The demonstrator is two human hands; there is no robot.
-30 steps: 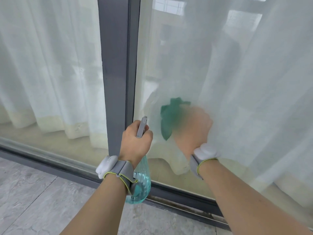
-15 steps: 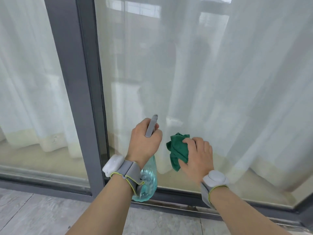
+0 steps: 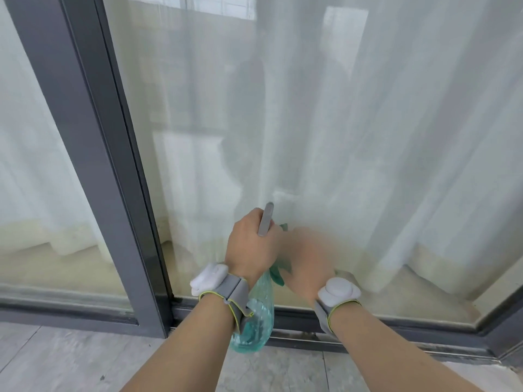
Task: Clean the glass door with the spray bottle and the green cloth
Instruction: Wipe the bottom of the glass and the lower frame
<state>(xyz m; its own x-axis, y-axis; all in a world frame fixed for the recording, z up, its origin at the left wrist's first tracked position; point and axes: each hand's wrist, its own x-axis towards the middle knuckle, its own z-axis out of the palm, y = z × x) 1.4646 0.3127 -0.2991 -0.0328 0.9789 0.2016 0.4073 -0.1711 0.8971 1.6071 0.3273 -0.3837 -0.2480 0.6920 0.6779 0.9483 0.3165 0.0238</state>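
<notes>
The glass door (image 3: 325, 137) fills the view, its dark grey frame (image 3: 93, 154) slanting down the left. My left hand (image 3: 252, 244) grips the neck of the clear teal spray bottle (image 3: 254, 321), whose grey nozzle sticks up above my fingers. My right hand (image 3: 308, 258), blurred by motion, holds the green cloth (image 3: 278, 271) low against the glass, close beside my left hand. Only small parts of the cloth show, between the two hands.
White sheer curtains (image 3: 396, 165) hang behind the glass. The dark bottom rail and sliding track (image 3: 382, 332) run along the floor. Grey marble floor tiles (image 3: 70, 360) lie below. Both wrists wear grey bands with white pods.
The right hand with the cloth has swept down the glass and then left, ending beside the left hand. The view has shifted right, so the frame sits further left. The left hand keeps the bottle.
</notes>
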